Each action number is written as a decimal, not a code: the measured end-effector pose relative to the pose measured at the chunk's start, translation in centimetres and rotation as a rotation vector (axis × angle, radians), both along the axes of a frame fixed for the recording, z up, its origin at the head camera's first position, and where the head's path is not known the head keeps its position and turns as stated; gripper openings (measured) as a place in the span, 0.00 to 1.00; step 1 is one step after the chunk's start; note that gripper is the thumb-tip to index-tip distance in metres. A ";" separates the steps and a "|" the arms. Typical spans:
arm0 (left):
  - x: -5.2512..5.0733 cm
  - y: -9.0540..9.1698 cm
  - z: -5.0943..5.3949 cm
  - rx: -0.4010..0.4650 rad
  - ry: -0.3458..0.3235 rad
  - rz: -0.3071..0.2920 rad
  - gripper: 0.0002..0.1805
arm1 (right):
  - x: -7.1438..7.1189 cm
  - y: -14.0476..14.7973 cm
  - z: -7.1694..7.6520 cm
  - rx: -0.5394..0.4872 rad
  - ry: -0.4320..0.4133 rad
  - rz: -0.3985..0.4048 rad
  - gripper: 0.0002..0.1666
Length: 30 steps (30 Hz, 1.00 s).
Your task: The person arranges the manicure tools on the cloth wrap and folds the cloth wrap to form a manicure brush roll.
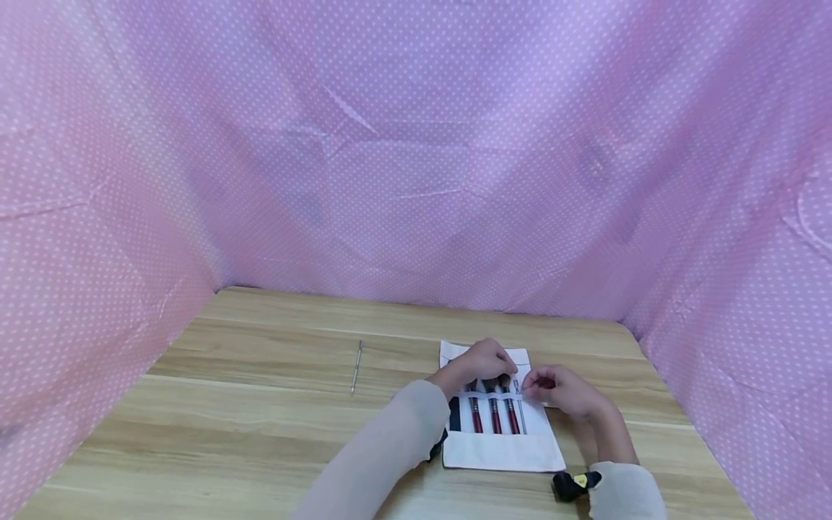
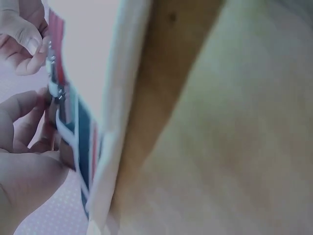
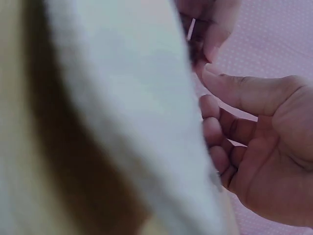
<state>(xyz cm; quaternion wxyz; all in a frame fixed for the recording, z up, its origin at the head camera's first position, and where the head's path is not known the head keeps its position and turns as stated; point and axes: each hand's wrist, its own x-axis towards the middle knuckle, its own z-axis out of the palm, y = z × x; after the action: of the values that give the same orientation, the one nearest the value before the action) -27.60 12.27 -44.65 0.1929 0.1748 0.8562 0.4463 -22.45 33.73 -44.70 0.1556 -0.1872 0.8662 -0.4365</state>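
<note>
1. In the head view, a white cloth case [image 1: 500, 453] lay open on the wooden desk [image 1: 260, 404], closer to the desk's right edge than its left.
2. Three brushes [image 1: 495, 422] with red handles lay in a row in the case, under a white strap [image 1: 487, 395]. A thin silver stick [image 1: 521, 415] lay next to them, on the side by the case's right edge.
3. The left hand [image 1: 485, 359] was over the case, near its far right corner. Its fingers were bent and close together by the top of the thin stick. I could not tell if they pinched it.
4. The right hand [image 1: 565, 390] was at the case's right edge, its fingers bent. I could not tell if they held anything.
5. A loose silver stick [image 1: 356, 368] lay on the desk, between the desk's left edge and the case.
6. Pink dotted cloth [image 1: 416, 180] hung behind the desk's far edge.
7. In the left wrist view, both hands were beside the case, with the left fingers bent near the brushes.
8. In the right wrist view, the case was blurry. The right thumb stuck out, the other fingers curled, with a narrow gap between.
</note>
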 end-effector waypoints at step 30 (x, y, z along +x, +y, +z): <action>-2.1 -15.0 1.4 -0.003 0.159 -0.011 0.11 | 0.4 1.4 0.0 -0.012 -0.056 -0.062 0.16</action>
<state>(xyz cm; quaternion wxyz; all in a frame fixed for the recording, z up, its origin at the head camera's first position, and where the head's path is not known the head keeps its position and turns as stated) -29.65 -2.71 -43.25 0.1268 0.2141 0.8684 0.4289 -22.09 35.18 -44.66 0.1650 -0.1489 0.8643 -0.4512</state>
